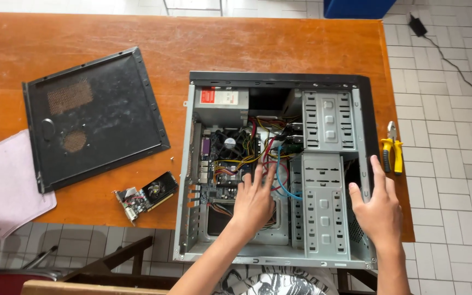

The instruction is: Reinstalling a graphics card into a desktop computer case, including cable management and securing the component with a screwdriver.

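Observation:
An open computer case (230,254) lies on its side on an orange wooden table (274,46). Inside I see the motherboard with a fan (229,143), a power supply (222,101), coloured cables (271,155) and metal drive bays (326,123). My left hand (254,199) reaches into the case with fingers spread, touching the cables over the motherboard. My right hand (378,205) rests flat on the case's right edge, fingers apart, holding nothing.
The black side panel (94,117) lies left of the case. A graphics card (147,195) sits near the table's front edge. A pink cloth (4,183) hangs at the left. Yellow-handled pliers (392,147) lie at the right edge. A small screw (171,158) is nearby.

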